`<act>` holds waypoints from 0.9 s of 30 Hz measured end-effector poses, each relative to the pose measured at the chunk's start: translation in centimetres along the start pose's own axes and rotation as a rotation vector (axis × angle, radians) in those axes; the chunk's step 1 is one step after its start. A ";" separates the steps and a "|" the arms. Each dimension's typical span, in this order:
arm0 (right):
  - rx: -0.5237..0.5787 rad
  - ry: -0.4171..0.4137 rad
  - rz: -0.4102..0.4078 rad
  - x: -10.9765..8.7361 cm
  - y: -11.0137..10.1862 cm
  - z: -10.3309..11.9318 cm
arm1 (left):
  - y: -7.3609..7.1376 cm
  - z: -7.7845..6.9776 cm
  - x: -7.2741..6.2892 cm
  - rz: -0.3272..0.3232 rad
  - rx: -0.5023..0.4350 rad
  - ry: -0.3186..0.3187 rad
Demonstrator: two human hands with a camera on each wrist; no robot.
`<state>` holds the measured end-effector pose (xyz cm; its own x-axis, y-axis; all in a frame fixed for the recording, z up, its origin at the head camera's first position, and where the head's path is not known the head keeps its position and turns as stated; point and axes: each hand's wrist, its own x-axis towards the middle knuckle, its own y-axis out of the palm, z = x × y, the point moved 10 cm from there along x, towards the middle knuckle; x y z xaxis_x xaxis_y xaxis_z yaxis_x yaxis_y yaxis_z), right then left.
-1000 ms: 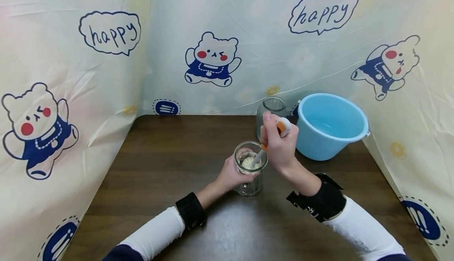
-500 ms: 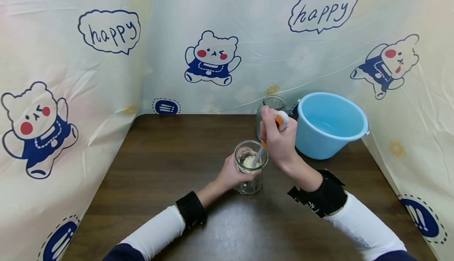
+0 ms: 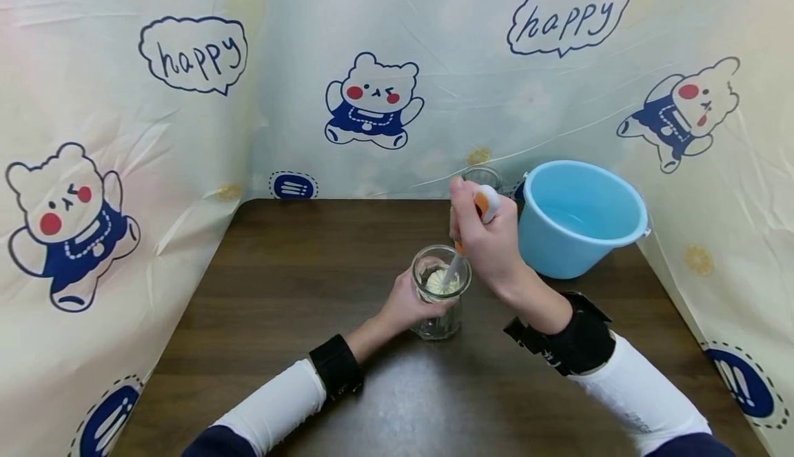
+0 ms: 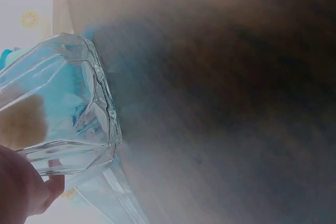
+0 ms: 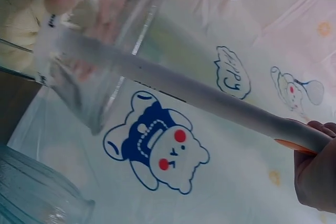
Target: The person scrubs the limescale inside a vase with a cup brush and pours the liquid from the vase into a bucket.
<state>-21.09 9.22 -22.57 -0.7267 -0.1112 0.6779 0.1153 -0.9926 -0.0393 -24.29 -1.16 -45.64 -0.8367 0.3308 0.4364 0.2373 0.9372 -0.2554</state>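
My left hand [image 3: 404, 304] grips a clear glass jar [image 3: 437, 326] around its upper part, thumb across the near side below the rim. The jar leans a little over the table, its mouth facing up toward me. A cup brush with an orange-and-white handle [image 3: 488, 202] stands in its mouth. My right hand [image 3: 489, 240] holds that handle in a fist, above and right of the rim. The grey shaft [image 5: 210, 95] slants down into the jar, and a pale ribbed brush head [image 3: 442, 282] shows inside. In the left wrist view, the faceted glass base [image 4: 102, 103] is close over the table.
A second glass jar [image 3: 484, 176] stands at the table's back, mostly hidden behind my right hand. Right of it is a light blue bucket [image 3: 558, 257]. Printed cloth [image 3: 285, 112] with bears hangs around the brown wooden table [image 3: 298, 257].
My right hand has risen slightly with the brush, covering more of the jar behind. The brush head sits a little higher in the jar. My left hand has stayed nearly still.
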 end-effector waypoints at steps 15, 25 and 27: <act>0.008 0.024 0.072 0.9 1.5 1.2 | -0.2 -0.3 0.2 0.001 0.038 0.007; 0.022 0.233 0.090 -0.4 1.1 -2.9 | -0.1 -0.6 0.1 0.012 -0.005 0.019; 0.069 0.223 0.082 0.1 0.9 -2.1 | -0.1 -0.5 0.2 0.009 0.004 0.011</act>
<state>-22.44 8.17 -24.08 -0.8435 -0.2073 0.4955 0.2207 -0.9748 -0.0321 -24.18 -1.10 -45.11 -0.8291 0.3408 0.4433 0.2431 0.9336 -0.2632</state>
